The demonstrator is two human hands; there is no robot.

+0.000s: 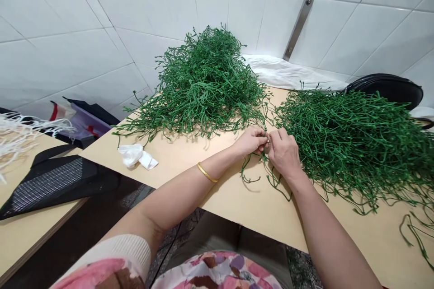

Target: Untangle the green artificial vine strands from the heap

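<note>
My left hand [252,141] and my right hand [284,151] meet over the light wooden table [217,194], fingertips nearly touching. Both are pinched closed around thin green artificial stems [250,176], whose loose ends hang below the fingers onto the tabletop. The exact spot of the grip is mostly covered by my fingers. A large heap of green artificial stems [210,81] rises behind my left hand. Just right of my right hand spreads a second heap of the same stems [346,140].
A crumpled white tissue [130,154] lies near the table's left edge. At far left, another table carries white strands [20,131] and a black mesh bag [50,185]. Behind the right heap sits a black round case [386,90]. A metal bracket [298,27] is fixed to the tiled wall.
</note>
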